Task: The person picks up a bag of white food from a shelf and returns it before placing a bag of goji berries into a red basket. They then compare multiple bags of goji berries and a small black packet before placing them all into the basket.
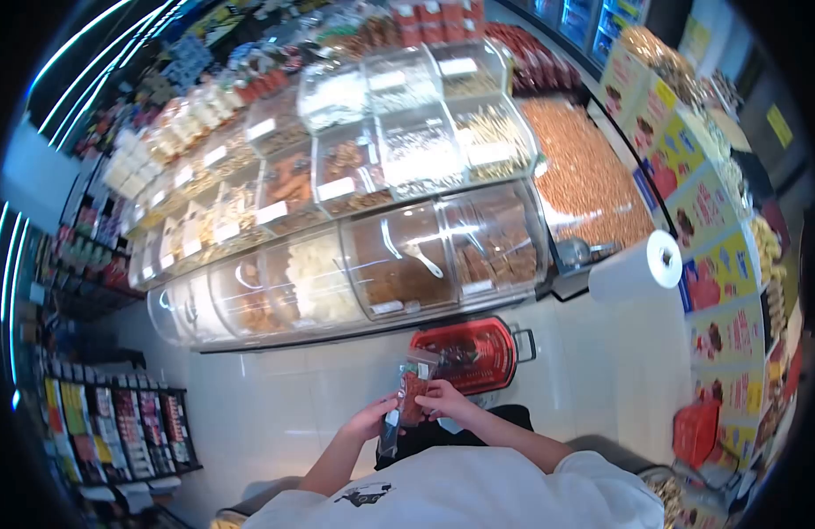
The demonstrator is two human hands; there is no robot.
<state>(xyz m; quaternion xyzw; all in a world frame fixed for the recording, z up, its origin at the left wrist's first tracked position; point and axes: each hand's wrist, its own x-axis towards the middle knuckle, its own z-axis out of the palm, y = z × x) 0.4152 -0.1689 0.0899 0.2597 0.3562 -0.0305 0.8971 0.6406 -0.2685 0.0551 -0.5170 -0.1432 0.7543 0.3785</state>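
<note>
In the head view, a clear plastic packet with reddish contents is held upright in front of my body. My left hand grips its left side, fingers closed on the edge. On the other side, my right hand pinches the packet near its middle. A dark strip shows at the packet's lower end; its print is too small to read. Just beyond the hands, a red shopping basket with a dark handle sits on the floor, a few items inside it.
Clear bulk-food bins rise in tiers ahead, one with a white scoop. To their right lies a heap of reddish-brown nuts or beans and a white plastic bag roll. A red basket stands at right; shelves at left.
</note>
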